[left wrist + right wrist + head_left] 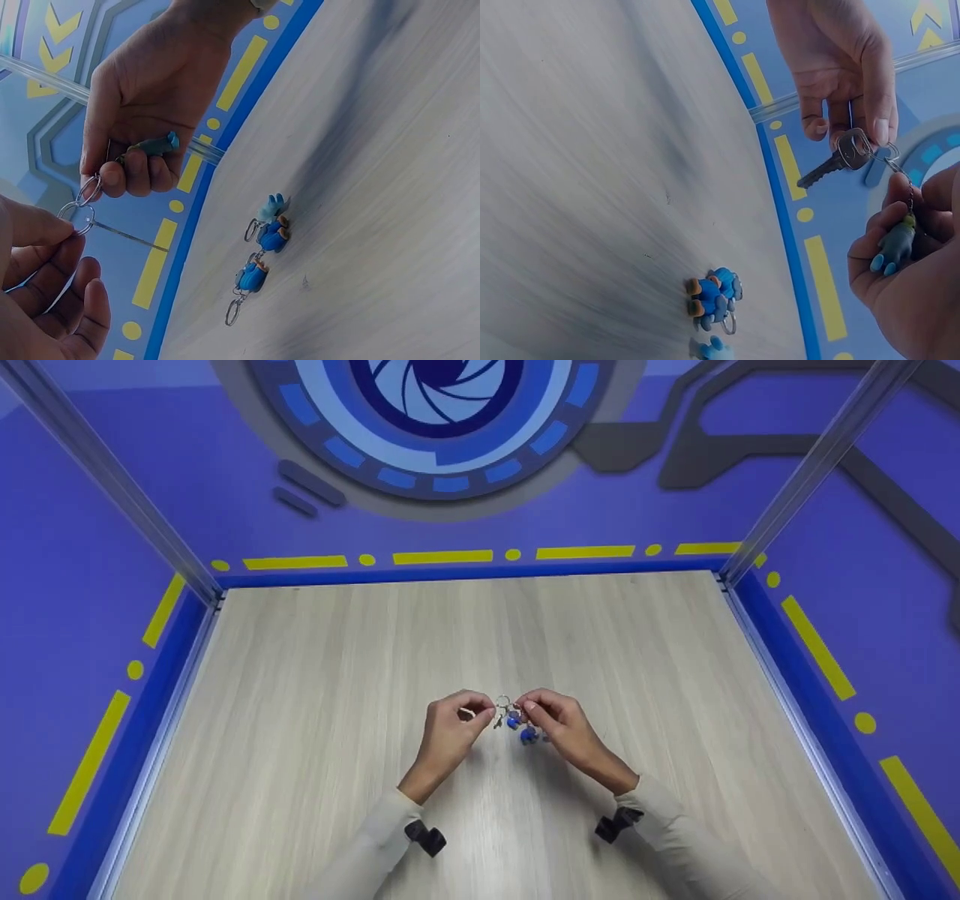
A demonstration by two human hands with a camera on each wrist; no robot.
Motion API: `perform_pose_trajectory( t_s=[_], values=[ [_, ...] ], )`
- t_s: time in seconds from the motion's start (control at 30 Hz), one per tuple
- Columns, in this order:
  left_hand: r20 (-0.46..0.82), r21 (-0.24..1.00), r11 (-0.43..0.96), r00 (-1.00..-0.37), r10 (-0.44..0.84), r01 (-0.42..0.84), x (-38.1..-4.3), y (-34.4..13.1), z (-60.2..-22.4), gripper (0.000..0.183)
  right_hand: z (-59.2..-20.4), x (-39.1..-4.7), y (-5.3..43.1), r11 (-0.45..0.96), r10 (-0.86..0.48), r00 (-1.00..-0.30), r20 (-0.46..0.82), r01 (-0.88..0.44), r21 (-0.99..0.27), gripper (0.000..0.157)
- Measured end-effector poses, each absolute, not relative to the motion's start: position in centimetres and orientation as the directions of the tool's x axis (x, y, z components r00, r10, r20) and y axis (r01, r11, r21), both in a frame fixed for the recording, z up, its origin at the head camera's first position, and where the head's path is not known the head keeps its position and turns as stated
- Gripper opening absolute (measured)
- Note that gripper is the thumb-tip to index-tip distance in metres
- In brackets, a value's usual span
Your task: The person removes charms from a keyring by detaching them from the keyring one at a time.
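My left hand (454,727) pinches a metal split ring (77,217) between thumb and forefinger. From this ring hangs a silver key (832,166), seen edge-on in the left wrist view. My right hand (566,729) holds a grey keychain figurine (897,244) with light blue feet against its palm, fingers curled round it. The figurine's small ring (90,189) touches or links with the key's ring; I cannot tell which. Below the hands, blue keychain figurines (273,234) with brown feet and rings lie on the table, beside a light blue one (271,206).
The light wood table (337,660) has blue panels (480,536) with yellow marks on its back and sides. Metal posts (172,547) rise at the back corners. Each wrist carries a black camera mount (425,838).
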State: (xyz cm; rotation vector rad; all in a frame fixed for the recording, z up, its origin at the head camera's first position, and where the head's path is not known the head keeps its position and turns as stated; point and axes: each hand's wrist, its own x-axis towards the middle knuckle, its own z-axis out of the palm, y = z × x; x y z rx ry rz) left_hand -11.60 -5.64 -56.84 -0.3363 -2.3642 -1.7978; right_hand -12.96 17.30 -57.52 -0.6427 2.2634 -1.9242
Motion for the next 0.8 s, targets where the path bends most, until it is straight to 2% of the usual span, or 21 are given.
perform_pose_trajectory(
  t_s=[0.37,0.8],
  values=[
    [0.279,0.921,0.256,-0.956,0.087,0.292,-11.57,-5.69,-57.01,0.011,-57.25,-13.0,17.36,0.123,-0.411,-0.891,0.192,-0.263,-0.957,0.021],
    [0.268,0.92,0.273,-0.959,0.09,0.282,-11.43,-5.53,-56.76,0.011,-57.14,-13.22,17.55,0.176,-0.476,-0.863,0.172,-0.285,-0.942,0.026]
  ],
)
